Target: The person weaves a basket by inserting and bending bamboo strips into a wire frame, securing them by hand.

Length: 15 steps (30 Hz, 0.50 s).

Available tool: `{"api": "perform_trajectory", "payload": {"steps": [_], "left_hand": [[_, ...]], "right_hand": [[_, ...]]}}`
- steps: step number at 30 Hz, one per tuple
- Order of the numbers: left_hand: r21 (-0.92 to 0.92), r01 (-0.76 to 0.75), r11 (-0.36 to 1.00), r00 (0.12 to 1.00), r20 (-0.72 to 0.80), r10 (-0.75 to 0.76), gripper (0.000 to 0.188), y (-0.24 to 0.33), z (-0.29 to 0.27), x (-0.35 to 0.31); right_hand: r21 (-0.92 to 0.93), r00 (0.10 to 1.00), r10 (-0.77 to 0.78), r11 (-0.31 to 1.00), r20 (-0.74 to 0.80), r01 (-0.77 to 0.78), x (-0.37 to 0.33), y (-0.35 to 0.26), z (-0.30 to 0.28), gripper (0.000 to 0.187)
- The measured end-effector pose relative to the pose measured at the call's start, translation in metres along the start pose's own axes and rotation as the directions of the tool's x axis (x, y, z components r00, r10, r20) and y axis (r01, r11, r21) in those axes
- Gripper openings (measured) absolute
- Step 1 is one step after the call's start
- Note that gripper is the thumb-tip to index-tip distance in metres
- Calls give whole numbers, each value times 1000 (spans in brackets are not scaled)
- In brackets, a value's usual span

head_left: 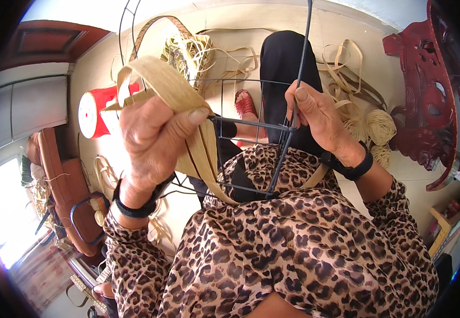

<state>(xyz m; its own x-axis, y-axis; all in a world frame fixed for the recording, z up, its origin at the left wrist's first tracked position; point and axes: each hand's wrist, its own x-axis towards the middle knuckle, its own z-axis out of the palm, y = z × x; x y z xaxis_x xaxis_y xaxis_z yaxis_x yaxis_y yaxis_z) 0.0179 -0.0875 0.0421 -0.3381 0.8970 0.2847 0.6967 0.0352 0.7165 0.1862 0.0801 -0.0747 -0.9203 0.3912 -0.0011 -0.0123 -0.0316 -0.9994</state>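
Note:
A black wire frame [282, 161] stands tilted over my lap, its thin bars crossing and rising toward the far edge of the view. My left hand [153, 140] pinches a wide, flat tan strip [163, 79] at the frame's left side. This strip loops up over the hand, and more of it runs down beside the frame toward my lap. At the frame's right corner, my right hand [320, 116] is closed around an upright black bar. Part of the frame is hidden behind my left hand and the strip.
Beyond lies a basket [134, 47] near shredded pale strips [179, 53]. A red cylindrical container [89, 115] is at left. Loose strips [346, 74] and wound bundles of tan cord [380, 127] lie at right, near carved dark-red furniture [423, 95]. A brown bench [63, 185] stands far left.

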Motion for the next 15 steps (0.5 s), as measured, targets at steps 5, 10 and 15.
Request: {"api": "perform_trajectory", "payload": {"steps": [5, 10, 15], "left_hand": [[-73, 54, 996, 998, 13, -54, 12, 6, -16, -8], [-32, 120, 992, 992, 43, -119, 10, 20, -22, -10], [47, 108, 993, 993, 34, -110, 11, 30, -26, -16]], "right_hand": [[-54, 1000, -12, 998, 17, 13, -12, -22, 10, 45], [-97, 995, -25, 995, 96, 35, -11, -30, 0, 48], [-118, 995, -50, 991, 88, 60, -9, -24, 5, 47]]}}
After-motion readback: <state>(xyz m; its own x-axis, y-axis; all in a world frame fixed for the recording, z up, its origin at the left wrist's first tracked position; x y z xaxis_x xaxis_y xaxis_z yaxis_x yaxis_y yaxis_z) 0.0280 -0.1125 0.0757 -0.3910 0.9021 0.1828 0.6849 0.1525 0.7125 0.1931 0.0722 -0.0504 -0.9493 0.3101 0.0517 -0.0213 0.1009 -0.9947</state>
